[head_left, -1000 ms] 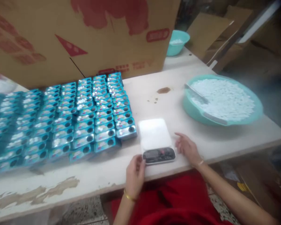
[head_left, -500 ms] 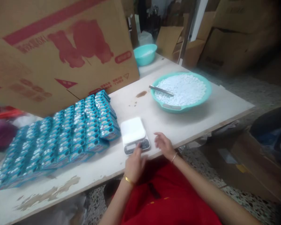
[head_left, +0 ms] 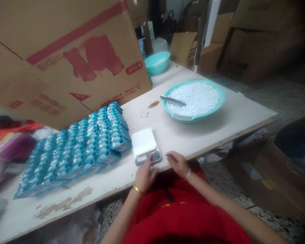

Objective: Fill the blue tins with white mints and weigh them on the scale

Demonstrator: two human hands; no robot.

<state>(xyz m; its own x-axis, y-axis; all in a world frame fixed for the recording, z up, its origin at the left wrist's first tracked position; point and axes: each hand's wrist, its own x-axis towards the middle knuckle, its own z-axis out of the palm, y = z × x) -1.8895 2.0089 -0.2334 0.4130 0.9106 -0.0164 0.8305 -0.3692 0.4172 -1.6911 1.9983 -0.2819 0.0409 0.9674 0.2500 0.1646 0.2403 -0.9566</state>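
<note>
The left hand extends one finger onto the flat white rectangular scale, with the right hand loosely spread beside it

Table, pale and stained, above a speckled floor. Beyond it, from where I stand, cardboard boxes sit in dim light.

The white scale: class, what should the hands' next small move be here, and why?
Probably a light press by the left hand on the control panel of the scale: its finger reaches over that panel, though contact is unclear, and the right hand holds nothing.
</note>
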